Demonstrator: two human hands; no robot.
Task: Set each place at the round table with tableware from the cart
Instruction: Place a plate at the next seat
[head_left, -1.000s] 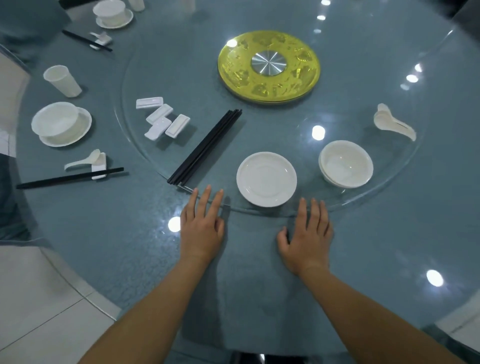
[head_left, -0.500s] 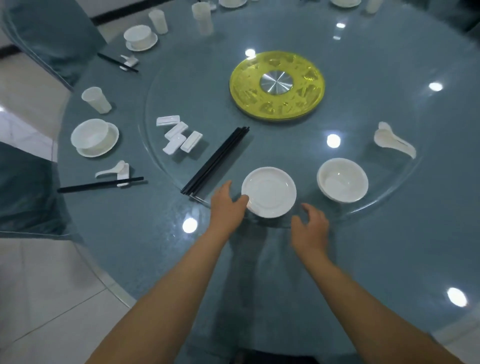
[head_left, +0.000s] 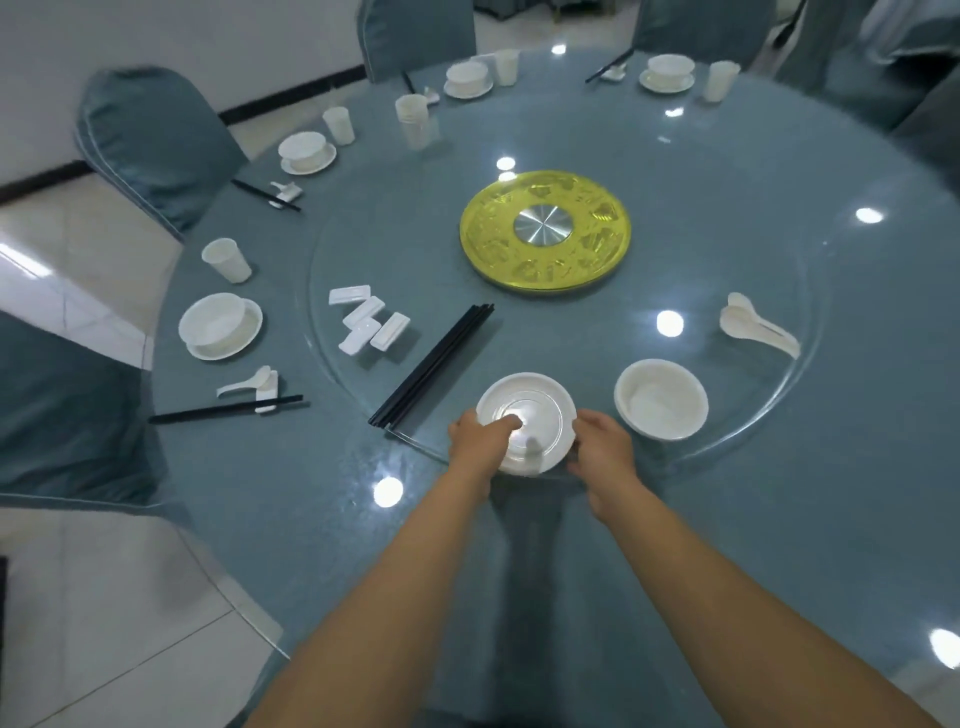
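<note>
**Both hands on the saucer stack at the near rim of the glass turntable**

The left hand (head_left: 480, 434) grips the white saucer stack (head_left: 527, 421) from its left edge, thumb curled over onto the top saucer. The right hand (head_left: 597, 441) holds the right edge, fingers wrapped round the rim. The stack sits between the two hands on the glass turntable (head_left: 727, 457) of the worktop (head_left: 260, 493). Just right of the right hand stand stacked white bowls (head_left: 661, 399); further right lie white spoons (head_left: 756, 326). Beyond the left hand lie black chopsticks (head_left: 431, 366) and, past them, white chopstick rests (head_left: 366, 319). A gold hub (head_left: 544, 234) lies straight ahead of the hands. No writing or labels can be read on anything.
</note>
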